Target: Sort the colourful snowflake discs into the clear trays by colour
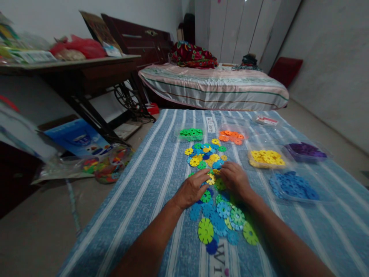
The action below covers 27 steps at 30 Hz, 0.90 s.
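A long loose pile of notched plastic snowflake discs (219, 223) in blue, green and yellow runs down the middle of the striped cloth. Over its middle, my left hand (191, 188) has its thumb and forefinger bent around the edge of a yellow snowflake disc (211, 179). Close by on the right, my right hand (236, 179) is curled with its fingertips down among the discs; whatever lies under those fingers is hidden. Nearest to me are a lime green disc (205, 231) and a dark blue disc (211, 246).
Clear plastic boxes hold sorted discs: green discs (191, 134), orange discs (231, 136), yellow discs (266, 158), purple discs (305, 151) and blue discs (294, 185). A small clear box (266, 120) stands at the far right edge. Beyond are a bed (216, 86) and a sewing-machine table (86, 63).
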Available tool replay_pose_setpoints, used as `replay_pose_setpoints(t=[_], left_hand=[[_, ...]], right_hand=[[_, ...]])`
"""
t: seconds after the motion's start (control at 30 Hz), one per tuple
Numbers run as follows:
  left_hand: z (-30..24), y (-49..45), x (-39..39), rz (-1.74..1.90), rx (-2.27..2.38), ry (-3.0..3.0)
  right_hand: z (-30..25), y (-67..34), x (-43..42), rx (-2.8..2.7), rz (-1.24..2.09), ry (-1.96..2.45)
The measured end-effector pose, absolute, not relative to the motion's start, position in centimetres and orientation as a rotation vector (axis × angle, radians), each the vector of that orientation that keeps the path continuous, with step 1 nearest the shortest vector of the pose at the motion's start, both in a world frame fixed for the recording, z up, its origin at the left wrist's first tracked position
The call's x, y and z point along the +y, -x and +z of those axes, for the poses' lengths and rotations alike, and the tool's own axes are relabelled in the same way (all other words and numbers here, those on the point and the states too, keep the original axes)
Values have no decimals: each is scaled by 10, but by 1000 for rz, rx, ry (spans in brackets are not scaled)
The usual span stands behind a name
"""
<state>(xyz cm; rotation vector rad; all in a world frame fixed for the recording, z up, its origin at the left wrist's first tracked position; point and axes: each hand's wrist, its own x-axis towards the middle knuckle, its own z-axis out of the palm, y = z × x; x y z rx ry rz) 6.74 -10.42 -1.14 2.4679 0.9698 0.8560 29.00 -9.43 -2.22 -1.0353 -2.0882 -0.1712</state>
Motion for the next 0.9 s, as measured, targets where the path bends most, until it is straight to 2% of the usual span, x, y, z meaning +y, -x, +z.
replay_pose_setpoints(t=[0.13, 0.27, 0.37, 0.47, 0.63, 0.9], left_hand=[[-13, -66, -103, 898, 929, -2467], [-11, -67, -104, 910, 917, -2471], [-12, -67, -104, 903, 929, -2461], [-14, -66, -103, 903, 940, -2461], [-14, -67, -104, 882, 972, -2452], [-15, -67, -103, 871, 985, -2425]], right_hand=[[-1, -318, -87, -1923, -412, 1086], [21, -364, -84, -1685, -752, 1348], [24, -380, -84, -1571, -866, 1494], [16, -358, -87, -1749, -727, 1421], [-7, -290, -100, -2218, -296, 1059], [-15, -274, -110, -2402, -60, 1121]])
